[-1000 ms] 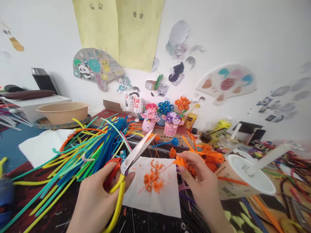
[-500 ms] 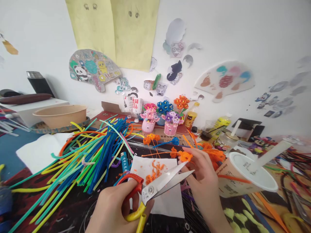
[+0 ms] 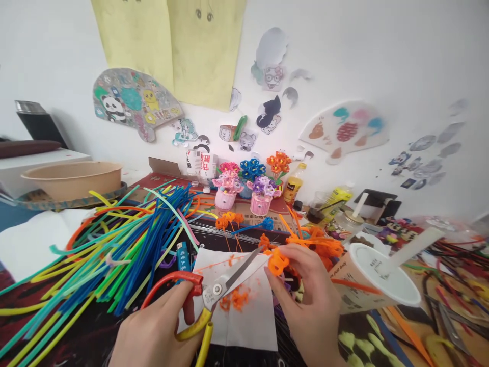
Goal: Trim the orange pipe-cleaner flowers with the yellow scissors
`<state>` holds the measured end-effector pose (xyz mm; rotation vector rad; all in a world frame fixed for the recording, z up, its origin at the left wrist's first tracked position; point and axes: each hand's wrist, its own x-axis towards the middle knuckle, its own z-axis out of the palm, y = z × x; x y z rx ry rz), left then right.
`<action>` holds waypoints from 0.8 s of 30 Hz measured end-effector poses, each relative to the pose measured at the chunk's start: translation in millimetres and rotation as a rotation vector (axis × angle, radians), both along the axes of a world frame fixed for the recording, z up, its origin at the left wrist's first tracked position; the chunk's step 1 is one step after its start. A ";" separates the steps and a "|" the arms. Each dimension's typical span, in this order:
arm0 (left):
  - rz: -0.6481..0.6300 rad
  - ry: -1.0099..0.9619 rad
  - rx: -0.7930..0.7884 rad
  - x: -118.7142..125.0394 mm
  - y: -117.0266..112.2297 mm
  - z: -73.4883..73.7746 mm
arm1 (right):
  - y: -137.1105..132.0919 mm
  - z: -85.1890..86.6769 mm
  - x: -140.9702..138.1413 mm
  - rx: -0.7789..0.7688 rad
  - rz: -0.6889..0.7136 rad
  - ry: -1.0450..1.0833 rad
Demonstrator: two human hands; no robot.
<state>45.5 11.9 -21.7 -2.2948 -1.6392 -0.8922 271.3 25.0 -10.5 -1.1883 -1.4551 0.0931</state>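
My left hand [image 3: 153, 329] is shut on a pair of scissors [image 3: 217, 289] with red and yellow handles. Their nearly closed steel blades point up and right, with the tips close to an orange pipe-cleaner flower [image 3: 278, 262]. My right hand [image 3: 305, 295] pinches that flower between its fingers. Below the blades lies a white paper napkin [image 3: 229, 321], scattered with orange fuzzy trimmings [image 3: 234, 300]. A thin orange stem crosses its upper part. A large bundle of multicoloured pipe cleaners [image 3: 126, 250] lies left of my left hand.
A blue lighter [image 3: 183, 257] lies beside the napkin. Orange pipe-cleaner pieces [image 3: 317, 242] are heaped behind my right hand, and a tilted plastic cup [image 3: 378, 275] lies to its right. Pipe-cleaner flowers in pink pots [image 3: 239, 196] stand further back, with a kraft bowl [image 3: 72, 179] at the far left.
The scissor blades have closed from a wide opening and now sit nearer the orange flower. My right hand has moved down and left with the flower. The whole view has shifted left.
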 end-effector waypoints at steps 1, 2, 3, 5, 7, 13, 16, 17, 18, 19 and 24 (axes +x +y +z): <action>0.008 -0.005 -0.011 -0.5 0.1 -0.5 | -0.4 1.0 0.1 0.025 -0.008 -0.030; 0.011 -0.017 -0.022 -0.9 0.2 -0.8 | -0.7 2.1 0.4 0.047 -0.017 -0.056; 0.007 -0.031 -0.038 -1.1 0.4 -1.0 | -1.0 3.1 0.7 0.066 -0.023 -0.076; -0.010 -0.063 -0.072 -0.9 0.9 -0.4 | -1.4 4.1 1.6 0.092 -0.028 -0.088; -0.028 -0.093 -0.104 -0.3 1.6 1.0 | -1.4 3.1 2.8 0.103 -0.017 -0.078; -0.037 -0.144 -0.240 -2.2 0.9 0.7 | 0.7 -6.7 5.5 0.110 0.041 -0.025; -0.028 -0.142 -0.318 -3.0 -0.4 -1.6 | 1.0 -8.8 4.8 0.096 0.040 0.001; -0.018 -0.139 -0.342 -2.7 -0.6 -1.9 | 0.9 -9.0 4.2 0.093 0.040 0.007; -0.010 -0.138 -0.366 -2.2 -0.5 -1.9 | 0.7 -9.0 3.6 0.091 0.039 0.014; -0.002 -0.136 -0.390 -1.5 -0.2 -1.5 | 0.5 -9.0 2.8 0.087 0.038 0.020; -0.001 -0.134 -0.493 0.3 0.8 3.6 | 0.0 -10.5 0.5 0.033 0.055 0.076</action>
